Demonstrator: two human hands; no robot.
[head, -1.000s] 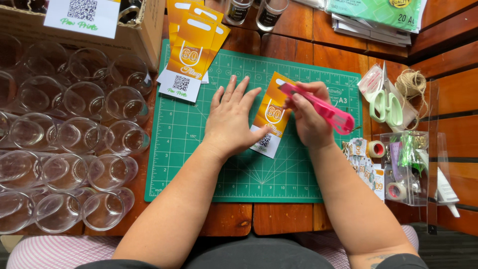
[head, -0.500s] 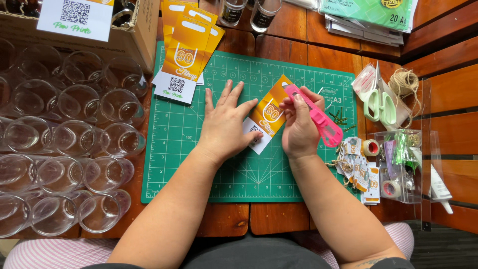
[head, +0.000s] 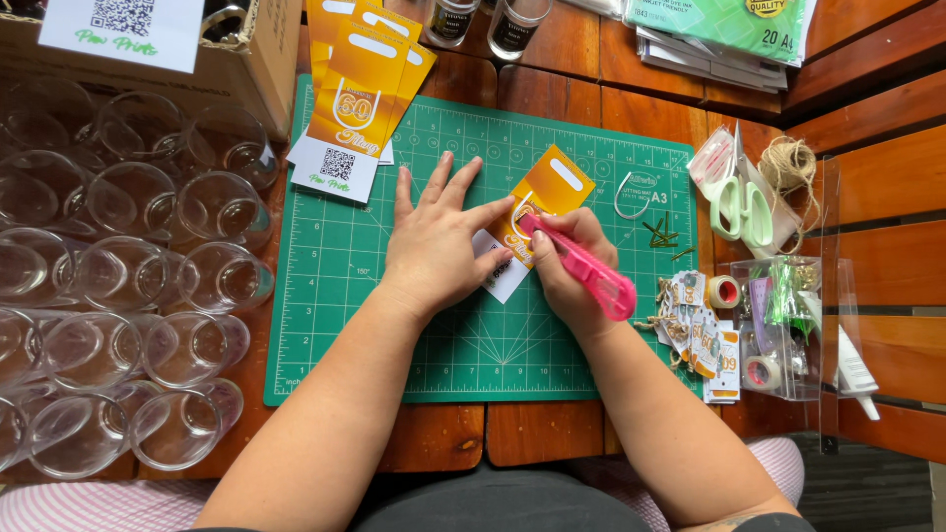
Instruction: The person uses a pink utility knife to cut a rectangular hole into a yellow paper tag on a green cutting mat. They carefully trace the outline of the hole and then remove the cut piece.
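Note:
An orange and white paper tag [head: 548,192] lies tilted on the green cutting mat [head: 345,286]. My left hand [head: 439,246] rests flat on the mat with fingers spread, its fingertips pressing the tag's left part. My right hand [head: 572,271] grips a pink utility knife [head: 581,268], whose tip touches the tag near its middle. Part of the tag's white lower end is hidden under my hands.
A stack of similar orange tags [head: 357,94] lies at the mat's upper left. Several clear plastic cups [head: 148,286] lie on the left beside a cardboard box [head: 261,59]. To the right are green scissors [head: 744,212], twine [head: 788,163], small tags [head: 700,330], tape rolls and a clear organiser [head: 788,330].
My right hand with the pink knife has moved down and left, bringing the blade onto the tag. My left hand stays pressed on the tag. The camera view has shifted slightly.

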